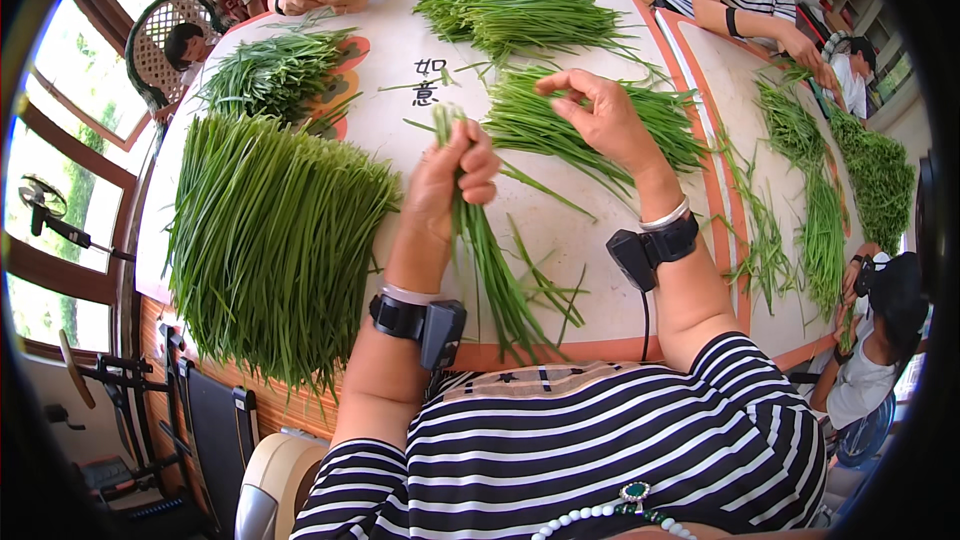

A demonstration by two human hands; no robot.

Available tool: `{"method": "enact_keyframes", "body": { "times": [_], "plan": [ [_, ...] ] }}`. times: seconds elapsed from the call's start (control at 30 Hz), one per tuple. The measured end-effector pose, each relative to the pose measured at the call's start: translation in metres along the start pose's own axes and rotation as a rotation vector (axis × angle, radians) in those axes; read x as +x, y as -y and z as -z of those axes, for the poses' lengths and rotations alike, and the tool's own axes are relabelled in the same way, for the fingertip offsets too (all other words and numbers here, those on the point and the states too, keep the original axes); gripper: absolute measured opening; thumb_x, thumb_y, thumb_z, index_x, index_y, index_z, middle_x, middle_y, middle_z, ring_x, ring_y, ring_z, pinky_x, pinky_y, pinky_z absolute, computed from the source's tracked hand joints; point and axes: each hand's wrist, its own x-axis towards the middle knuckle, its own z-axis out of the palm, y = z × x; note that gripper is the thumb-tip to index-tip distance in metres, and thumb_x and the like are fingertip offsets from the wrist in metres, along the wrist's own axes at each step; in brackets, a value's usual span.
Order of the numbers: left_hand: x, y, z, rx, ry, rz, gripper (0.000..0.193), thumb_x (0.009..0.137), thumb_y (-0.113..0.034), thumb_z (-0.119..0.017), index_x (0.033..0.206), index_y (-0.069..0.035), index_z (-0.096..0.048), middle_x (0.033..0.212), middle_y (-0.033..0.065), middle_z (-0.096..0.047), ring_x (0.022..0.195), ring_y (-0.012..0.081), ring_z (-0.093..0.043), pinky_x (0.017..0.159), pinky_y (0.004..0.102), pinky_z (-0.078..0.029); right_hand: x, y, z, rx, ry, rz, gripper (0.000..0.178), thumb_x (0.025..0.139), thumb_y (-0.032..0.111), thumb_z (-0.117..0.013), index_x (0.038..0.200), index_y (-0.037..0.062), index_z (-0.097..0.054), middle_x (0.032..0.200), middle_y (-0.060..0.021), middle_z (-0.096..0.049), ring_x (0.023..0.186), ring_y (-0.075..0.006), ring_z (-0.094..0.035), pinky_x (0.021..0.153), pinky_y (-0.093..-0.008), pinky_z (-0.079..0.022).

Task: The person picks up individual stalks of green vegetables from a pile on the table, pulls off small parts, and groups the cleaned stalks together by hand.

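My left hand (pixel 450 175) is closed round a bunch of garlic chives (pixel 487 265). The pale cut ends poke up above the fist, and the long green leaves hang down toward the near table edge. My right hand (pixel 600 125) hovers over a loose pile of chives (pixel 525 118), its fingers loosely bent and apart from the thumb, with nothing visible between them. To my left lies a big, evenly stacked heap of chives (pixel 275 230), its leaves drooping over the near edge. Some stray leaves (pixel 545 285) lie on the white tabletop beside the held bunch.
Two more chive piles lie farther off, one at the far left (pixel 270 75), one at the far middle (pixel 515 15). A second table (pixel 690 65) with chives adjoins on the right. Several other people work around both tables. Exercise equipment (pixel 205 430) stands at the lower left.
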Motion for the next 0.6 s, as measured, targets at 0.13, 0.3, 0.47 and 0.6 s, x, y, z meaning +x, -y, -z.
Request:
{"method": "enact_keyframes", "body": {
  "times": [0.13, 0.3, 0.47, 0.6],
  "plan": [
    [-0.001, 0.027, -0.014, 0.04, -0.039, 0.125, 0.019, 0.103, -0.028, -0.049, 0.098, -0.009, -0.053, 0.072, -0.0012, -0.042, 0.058, 0.0087, -0.037, 0.049, 0.0234, -0.037, 0.0, 0.027, -0.032, 0.578, 0.197, 0.058, 0.04, 0.1, 0.031, -0.054, 0.125, 0.0017, -0.062, 0.114, -0.0059, -0.067, 0.101, -0.0114, -0.059, 0.09, -0.026, -0.047],
    [-0.002, 0.031, -0.014, 0.181, -0.064, 0.176, 0.017, 0.101, -0.026, -0.052, 0.094, -0.01, -0.05, 0.074, 0.0001, -0.042, 0.06, 0.0093, -0.038, 0.051, 0.0247, -0.037, -0.004, 0.016, -0.041, 0.523, 0.499, -0.016, 0.045, 0.102, 0.034, -0.048, 0.13, 0.0004, -0.059, 0.119, -0.0091, -0.066, 0.102, -0.0124, -0.059, 0.091, -0.0274, -0.047],
    [-0.004, 0.02, -0.018, 0.15, -0.167, 0.181, 0.021, 0.103, -0.031, -0.048, 0.093, -0.012, -0.049, 0.073, -0.0013, -0.041, 0.057, 0.008, -0.036, 0.049, 0.0232, -0.036, 0.001, 0.011, -0.035, 0.493, 0.154, -0.058, 0.031, 0.1, 0.024, -0.051, 0.111, -0.0001, -0.068, 0.109, -0.0066, -0.069, 0.091, -0.0119, -0.062, 0.078, -0.0271, -0.05],
    [-0.004, -0.002, 0.002, 0.135, -0.246, -0.037, 0.026, 0.103, -0.035, -0.047, 0.088, -0.014, -0.048, 0.068, -0.0027, -0.039, 0.054, 0.0075, -0.034, 0.045, 0.021, -0.031, 0.003, -0.014, -0.02, -0.078, -0.022, -0.197, 0.018, 0.093, 0.018, -0.06, 0.094, 0.0008, -0.068, 0.095, -0.0058, -0.07, 0.075, -0.0149, -0.064, 0.066, -0.0294, -0.05]
  ]
}}
